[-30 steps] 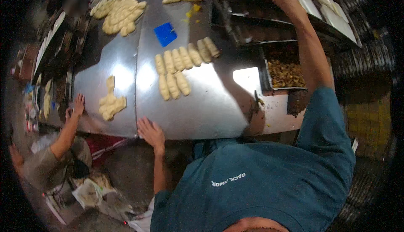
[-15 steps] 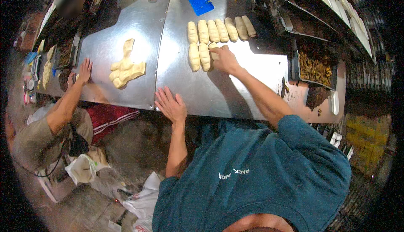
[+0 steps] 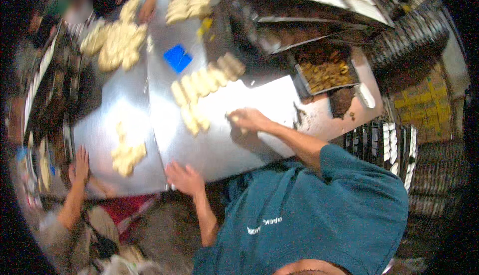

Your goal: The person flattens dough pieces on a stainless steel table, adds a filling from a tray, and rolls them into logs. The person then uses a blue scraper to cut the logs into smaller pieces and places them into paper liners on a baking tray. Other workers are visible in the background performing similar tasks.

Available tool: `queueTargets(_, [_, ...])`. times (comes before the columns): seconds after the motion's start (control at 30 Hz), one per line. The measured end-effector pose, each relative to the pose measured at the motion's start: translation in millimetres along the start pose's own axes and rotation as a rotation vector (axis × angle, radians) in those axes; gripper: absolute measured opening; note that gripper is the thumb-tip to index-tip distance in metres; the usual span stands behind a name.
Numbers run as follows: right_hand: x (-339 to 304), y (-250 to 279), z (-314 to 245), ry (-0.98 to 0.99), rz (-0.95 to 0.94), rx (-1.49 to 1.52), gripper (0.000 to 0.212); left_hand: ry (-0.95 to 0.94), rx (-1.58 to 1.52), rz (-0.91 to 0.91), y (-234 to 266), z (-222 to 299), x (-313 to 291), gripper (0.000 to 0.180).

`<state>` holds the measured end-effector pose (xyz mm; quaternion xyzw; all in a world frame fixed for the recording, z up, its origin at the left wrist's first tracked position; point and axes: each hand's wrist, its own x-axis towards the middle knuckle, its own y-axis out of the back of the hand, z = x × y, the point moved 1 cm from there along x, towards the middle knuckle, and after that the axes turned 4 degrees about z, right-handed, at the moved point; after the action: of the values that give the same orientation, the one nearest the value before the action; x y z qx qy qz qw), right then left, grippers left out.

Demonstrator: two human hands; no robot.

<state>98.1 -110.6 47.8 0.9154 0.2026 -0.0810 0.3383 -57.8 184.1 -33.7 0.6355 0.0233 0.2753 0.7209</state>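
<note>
My right hand is closed around a pale dough roll, just above the metal table; motion smears it and the fingers hide most of the roll. To its left lie two dough rolls, side by side. Behind those, several more form a slanting row. My left hand rests at the table's near edge, fingers spread and holding nothing. Left of it sits a small heap of joined dough pieces.
A blue scraper lies beyond the rolls. Large dough piles fill the far left. At right stands a tray of brown filling, near stacked dark trays. One co-worker's hand is at the left edge, another person's hand far back.
My right hand has drawn a dough roll out of the front row toward the right and nearer me. The view has swung, and my left hand stays at the edge.
</note>
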Motion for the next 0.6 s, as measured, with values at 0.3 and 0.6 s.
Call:
queueTargets(0.3, [-54.7, 329.5, -64.2, 0.363, 0.437, 0.254, 0.046, 0.025, 0.090, -0.017, 1.9, -2.6, -3.9, 0.052])
queueTargets(0.6, [77.7, 491.6, 11.4, 0.188, 0.597, -0.914, 0.046, 0.071, 0.033, -0.100, 5.4, 12.4, 4.6, 0.053])
